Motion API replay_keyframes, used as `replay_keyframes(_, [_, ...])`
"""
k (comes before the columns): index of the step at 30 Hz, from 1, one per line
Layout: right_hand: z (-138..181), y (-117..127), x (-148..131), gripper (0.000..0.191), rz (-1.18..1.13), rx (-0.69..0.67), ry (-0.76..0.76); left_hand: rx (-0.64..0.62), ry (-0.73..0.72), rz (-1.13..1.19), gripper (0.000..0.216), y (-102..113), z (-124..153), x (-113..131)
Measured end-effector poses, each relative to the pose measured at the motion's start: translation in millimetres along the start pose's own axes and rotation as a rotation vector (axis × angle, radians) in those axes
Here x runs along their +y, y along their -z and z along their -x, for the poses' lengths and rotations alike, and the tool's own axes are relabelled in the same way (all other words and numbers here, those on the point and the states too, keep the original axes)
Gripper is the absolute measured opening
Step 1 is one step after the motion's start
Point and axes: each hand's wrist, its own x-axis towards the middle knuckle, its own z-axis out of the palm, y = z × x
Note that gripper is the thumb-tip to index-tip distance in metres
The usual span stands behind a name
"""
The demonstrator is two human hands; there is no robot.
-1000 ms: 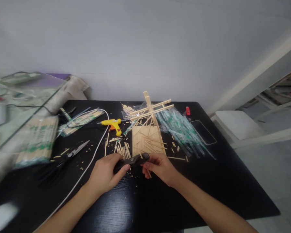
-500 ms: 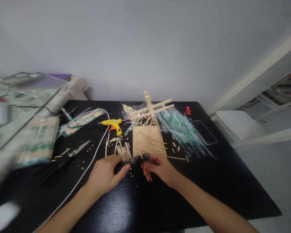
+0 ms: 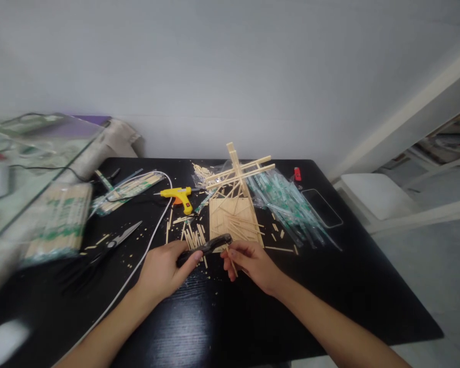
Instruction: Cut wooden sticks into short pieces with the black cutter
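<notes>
- the tip of the dark tool (image 3: 211, 247), just below the frame's centre, sits right beside the right fingertips; a slip there could nip a finger.
- the thin stick (image 3: 232, 262) in the right hand (image 3: 248, 261) offers little to hold, so it might twist or drop from a loose pinch.
- the left forearm lies along the white cable (image 3: 150, 245); a sweep of that arm could drag it against the yellow glue gun (image 3: 179, 197), left of centre.
- a knock forward could scatter the loose sticks on the stick panel (image 3: 219, 213) at centre.
- left hand (image 3: 163, 271), lower left of centre: back up, fingers wrapped over the tool's handle, thumb pressed along its near side.
- right hand, lower right of centre: thumb and curled fingers pinch the stick, which slants down toward the lower right.
</notes>
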Motion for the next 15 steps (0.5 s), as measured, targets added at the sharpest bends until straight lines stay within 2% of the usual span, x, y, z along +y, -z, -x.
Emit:
replay_keyframes(9, [1.2, -0.2, -0.4, 0.033, -0.020, 0.010, -0.028, 0.048, 0.026, -0.010, 0.049, -1.7, -0.5, 0.8])
replay_keyframes(15, [0.7, -1.0, -0.4, 0.034, -0.034, 0.003, -0.039, 0.142, -0.053, -0.071, 0.042, -3.8, -1.9, 0.9])
